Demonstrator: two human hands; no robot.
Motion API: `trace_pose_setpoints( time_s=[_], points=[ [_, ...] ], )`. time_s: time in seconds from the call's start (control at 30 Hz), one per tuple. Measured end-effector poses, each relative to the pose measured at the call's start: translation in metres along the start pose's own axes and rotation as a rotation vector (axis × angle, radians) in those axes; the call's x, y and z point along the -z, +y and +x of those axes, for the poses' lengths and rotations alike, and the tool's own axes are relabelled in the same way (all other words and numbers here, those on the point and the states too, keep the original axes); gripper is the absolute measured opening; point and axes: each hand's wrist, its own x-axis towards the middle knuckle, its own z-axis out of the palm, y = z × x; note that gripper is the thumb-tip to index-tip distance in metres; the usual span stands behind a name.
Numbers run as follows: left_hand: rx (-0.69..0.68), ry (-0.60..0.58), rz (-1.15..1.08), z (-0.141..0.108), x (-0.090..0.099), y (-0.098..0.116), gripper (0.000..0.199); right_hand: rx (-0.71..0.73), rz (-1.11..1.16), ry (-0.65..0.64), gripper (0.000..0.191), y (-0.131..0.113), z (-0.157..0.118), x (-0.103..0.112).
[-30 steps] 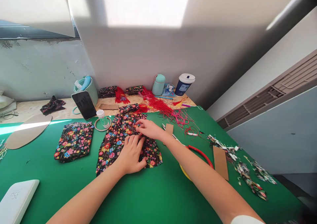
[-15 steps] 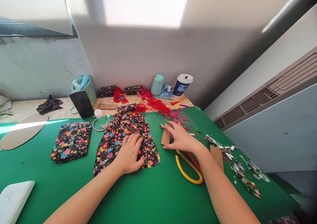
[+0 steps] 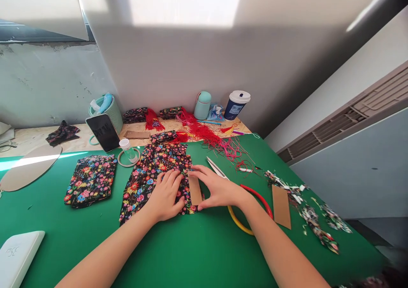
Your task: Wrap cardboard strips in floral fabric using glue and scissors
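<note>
Black floral fabric (image 3: 137,190) lies spread on the green mat (image 3: 191,254). My left hand (image 3: 168,196) rests flat on it, fingers apart. Over the fabric's right edge, my right hand (image 3: 215,188) grips a small brown cardboard strip (image 3: 194,189) between thumb and fingers. Just right of that hand are scissors (image 3: 217,168) with red and yellow handles, partly covered by my right forearm. A second cardboard piece (image 3: 281,206) lies farther right. Left of the spread fabric sits a folded floral bundle (image 3: 92,181).
Behind are a phone (image 3: 102,132), a small clear bottle (image 3: 129,151), red tassels (image 3: 204,131), a mint flask (image 3: 202,105) and a lidded cup (image 3: 236,105). Fabric scraps (image 3: 314,224) lie at right, a white power bank (image 3: 21,258) at lower left.
My right hand has moved left with the cardboard strip, from beside the fabric onto its right edge. The scissors' blades are now uncovered. My left hand stays on the fabric.
</note>
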Motion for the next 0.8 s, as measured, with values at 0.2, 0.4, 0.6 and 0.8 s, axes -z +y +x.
trace_pose_setpoints(
  time_s=[0.2,0.4,0.6,0.8],
  points=[
    [0.002,0.000,0.003,0.0001,-0.0003,0.0001,0.053,0.011,0.030,-0.003,0.083,0.0010,0.0009,0.0007],
    [0.003,-0.007,-0.001,0.0003,-0.0011,-0.0006,0.054,0.015,0.026,0.001,0.076,0.0015,0.0004,0.0001],
    [0.003,-0.013,0.009,0.0006,-0.0012,-0.0007,0.054,0.037,-0.021,0.014,0.075,0.0028,0.0004,-0.0007],
    [0.013,-0.020,0.004,0.0007,-0.0008,-0.0001,0.055,0.054,-0.023,0.025,0.072,0.0052,0.0005,-0.0025]
  ],
)
